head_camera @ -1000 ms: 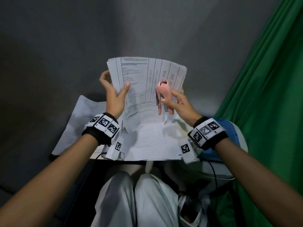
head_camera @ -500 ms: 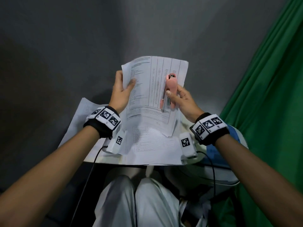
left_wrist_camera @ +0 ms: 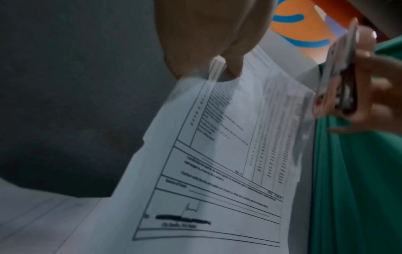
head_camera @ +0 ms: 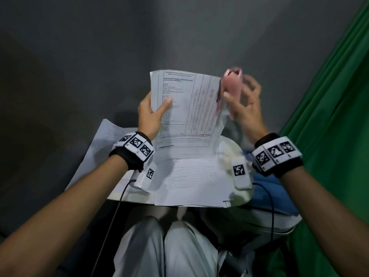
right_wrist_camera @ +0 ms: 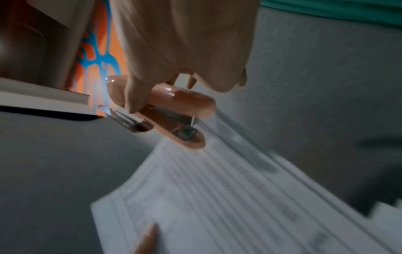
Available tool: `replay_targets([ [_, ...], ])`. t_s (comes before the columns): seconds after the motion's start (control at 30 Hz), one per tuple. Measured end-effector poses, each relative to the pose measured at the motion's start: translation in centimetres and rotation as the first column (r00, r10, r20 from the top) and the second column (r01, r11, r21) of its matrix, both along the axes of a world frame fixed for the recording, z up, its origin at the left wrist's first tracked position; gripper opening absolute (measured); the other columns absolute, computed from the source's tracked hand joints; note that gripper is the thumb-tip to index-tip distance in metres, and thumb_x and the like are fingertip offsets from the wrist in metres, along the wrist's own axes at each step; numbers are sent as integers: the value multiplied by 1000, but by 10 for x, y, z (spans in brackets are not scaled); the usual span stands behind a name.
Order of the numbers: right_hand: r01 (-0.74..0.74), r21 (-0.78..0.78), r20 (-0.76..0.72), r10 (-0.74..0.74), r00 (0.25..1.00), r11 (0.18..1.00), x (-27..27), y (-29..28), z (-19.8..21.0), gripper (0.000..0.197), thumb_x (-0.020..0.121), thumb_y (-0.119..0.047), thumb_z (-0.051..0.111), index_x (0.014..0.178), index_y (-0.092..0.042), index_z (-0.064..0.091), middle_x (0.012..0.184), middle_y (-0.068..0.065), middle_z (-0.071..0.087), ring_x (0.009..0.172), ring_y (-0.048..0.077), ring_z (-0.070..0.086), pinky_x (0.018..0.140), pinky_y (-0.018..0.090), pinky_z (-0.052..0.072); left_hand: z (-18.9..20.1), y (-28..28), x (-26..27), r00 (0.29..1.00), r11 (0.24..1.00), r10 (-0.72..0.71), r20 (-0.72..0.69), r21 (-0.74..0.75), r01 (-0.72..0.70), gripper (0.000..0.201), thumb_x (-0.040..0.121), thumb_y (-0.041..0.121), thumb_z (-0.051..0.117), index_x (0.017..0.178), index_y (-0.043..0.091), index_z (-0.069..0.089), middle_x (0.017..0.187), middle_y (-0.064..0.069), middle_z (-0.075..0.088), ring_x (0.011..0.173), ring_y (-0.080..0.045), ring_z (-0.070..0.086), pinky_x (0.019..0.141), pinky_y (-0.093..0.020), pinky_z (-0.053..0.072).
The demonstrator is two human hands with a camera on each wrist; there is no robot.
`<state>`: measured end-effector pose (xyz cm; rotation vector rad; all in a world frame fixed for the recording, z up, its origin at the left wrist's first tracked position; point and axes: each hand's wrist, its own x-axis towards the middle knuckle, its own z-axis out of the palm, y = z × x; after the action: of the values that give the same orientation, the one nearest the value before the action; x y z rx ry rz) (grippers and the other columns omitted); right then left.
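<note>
A stack of printed paper sheets (head_camera: 185,108) stands upright above the small table. My left hand (head_camera: 153,110) pinches its left edge, thumb on the front; the left wrist view shows the sheets (left_wrist_camera: 217,154) hanging below the thumb. My right hand (head_camera: 241,102) grips a small pink stapler (head_camera: 232,84) at the stack's upper right edge. In the right wrist view the stapler (right_wrist_camera: 174,110) is held between thumb and fingers, its mouth at the edge of the sheets (right_wrist_camera: 217,189). Whether paper sits inside the mouth I cannot tell, the picture is blurred.
More printed sheets (head_camera: 191,180) lie flat on a small white round table (head_camera: 239,194), one sheet (head_camera: 103,140) hanging off to the left. A green curtain (head_camera: 329,116) hangs at the right. Blue cloth (head_camera: 269,192) lies beside the table. My knees (head_camera: 167,246) are below.
The left hand turned the stack more upright and shifted it right. The right hand carried the stapler up from the face of the sheets to the stack's upper right edge.
</note>
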<state>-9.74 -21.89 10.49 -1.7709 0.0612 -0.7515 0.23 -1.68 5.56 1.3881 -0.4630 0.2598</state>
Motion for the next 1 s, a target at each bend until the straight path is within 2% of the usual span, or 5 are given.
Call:
replay_targets([
  [0.13,-95,51,201,82,976,994,4,21,57,37,83,-26,68,112,-13,48,111,10,59,87,11,65,82,31,57,4,-2,-6,993,999,43,107,19,-45,30,84,18,71,112,11,61,103,4,69,97,-9,67,83,-24,56],
  [0.27,-191,383,303,72,950,904,35,59,89,36,87,-6,60,115,-4,38,84,11,60,59,18,63,63,33,55,6,-11,-18,975,989,57,213,122,-84,22,96,24,52,108,6,51,94,4,65,82,0,64,70,-18,55],
  [0.33,-186,480,315,29,949,857,44,79,100,44,84,-14,62,115,-7,32,87,15,56,55,21,59,58,32,54,4,-13,-22,965,984,59,254,146,-99,18,100,23,43,102,5,44,93,-7,65,78,-13,63,65,-26,54],
  [0.6,-106,552,229,-28,973,827,64,119,102,38,88,-40,60,102,-5,57,85,19,61,66,27,62,60,42,57,4,-13,-27,954,976,96,283,161,-146,33,100,12,43,79,30,25,66,12,39,54,1,38,51,-10,32],
  [1.0,-128,420,286,2,958,899,63,136,84,22,95,-21,57,95,0,57,76,17,58,52,24,60,48,33,55,7,-3,-28,948,966,178,263,138,-220,20,102,16,38,86,8,29,65,11,34,51,2,39,48,-9,32],
])
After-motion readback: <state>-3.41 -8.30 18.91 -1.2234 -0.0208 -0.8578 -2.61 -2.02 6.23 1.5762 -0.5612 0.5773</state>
